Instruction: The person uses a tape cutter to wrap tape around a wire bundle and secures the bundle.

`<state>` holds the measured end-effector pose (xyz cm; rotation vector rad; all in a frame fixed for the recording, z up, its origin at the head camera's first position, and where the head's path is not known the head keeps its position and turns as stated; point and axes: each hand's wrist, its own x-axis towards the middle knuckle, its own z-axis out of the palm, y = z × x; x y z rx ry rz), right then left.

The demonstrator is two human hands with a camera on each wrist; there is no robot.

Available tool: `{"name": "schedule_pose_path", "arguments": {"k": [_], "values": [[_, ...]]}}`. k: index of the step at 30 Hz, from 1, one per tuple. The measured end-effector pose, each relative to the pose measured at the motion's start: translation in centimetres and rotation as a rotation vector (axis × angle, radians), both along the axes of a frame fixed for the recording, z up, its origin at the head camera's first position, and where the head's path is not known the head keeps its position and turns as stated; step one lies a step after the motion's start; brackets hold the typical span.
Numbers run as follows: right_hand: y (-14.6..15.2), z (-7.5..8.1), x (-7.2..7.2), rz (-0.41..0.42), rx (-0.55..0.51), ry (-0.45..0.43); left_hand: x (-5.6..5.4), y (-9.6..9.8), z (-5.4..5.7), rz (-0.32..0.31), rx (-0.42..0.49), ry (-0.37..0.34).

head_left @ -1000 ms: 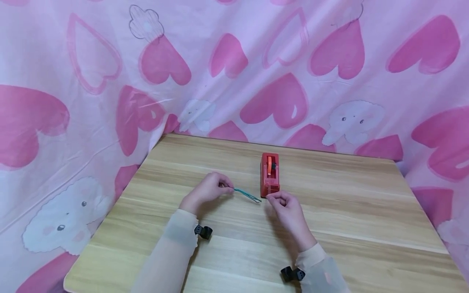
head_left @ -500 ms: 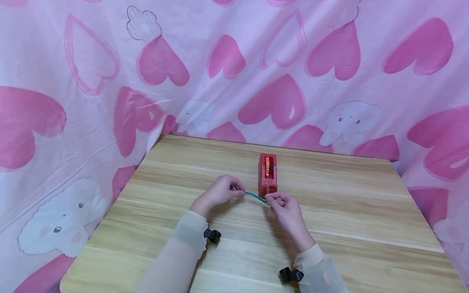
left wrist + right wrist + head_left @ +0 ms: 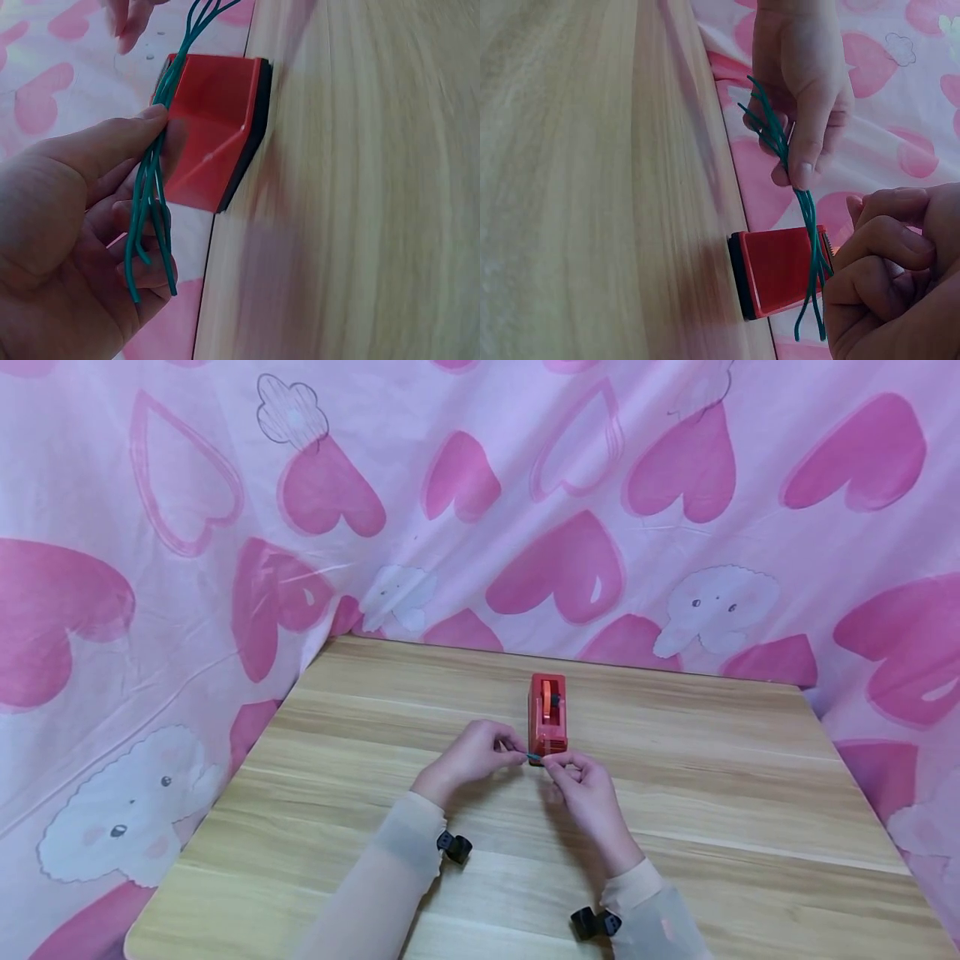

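My left hand [image 3: 476, 753] pinches a bundle of thin green wires [image 3: 154, 176] between thumb and fingers, with both loose ends sticking out. In the right wrist view the wires [image 3: 807, 217] pass in front of the red tape dispenser [image 3: 776, 274]. The dispenser [image 3: 548, 720] stands on the table with an orange roll inside. Just before its front edge is my right hand [image 3: 588, 781], thumb and forefinger together on what looks like the end of the clear tape; the strip itself barely shows. Its other fingers are curled. Little space separates the hands.
The wood-grain table [image 3: 720, 777] carries the dispenser near its middle. A pink curtain [image 3: 420, 485] with hearts hangs behind and beside it. A black wrist camera [image 3: 454, 847] sits on the left sleeve, another black camera [image 3: 596, 924] on the right.
My left hand has moved right, bringing the green wires up to the right fingertips and the dispenser's front. The right hand has stayed nearly in place.
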<state>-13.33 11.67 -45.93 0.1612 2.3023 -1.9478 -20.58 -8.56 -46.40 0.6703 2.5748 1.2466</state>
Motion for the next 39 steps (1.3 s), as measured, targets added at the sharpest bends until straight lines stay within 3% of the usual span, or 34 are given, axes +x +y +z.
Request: {"name": "schedule_pose_path", "arguments": {"k": [16,39], "values": [[0.1,-0.4,0.0,0.016,-0.053,0.038,0.3,1.7,0.0,0.012,0.006,0.037],[0.2,-0.3,0.3,-0.005,0.021,-0.016,0.9,2.1,0.8,0.033,0.046,0.036]]}}
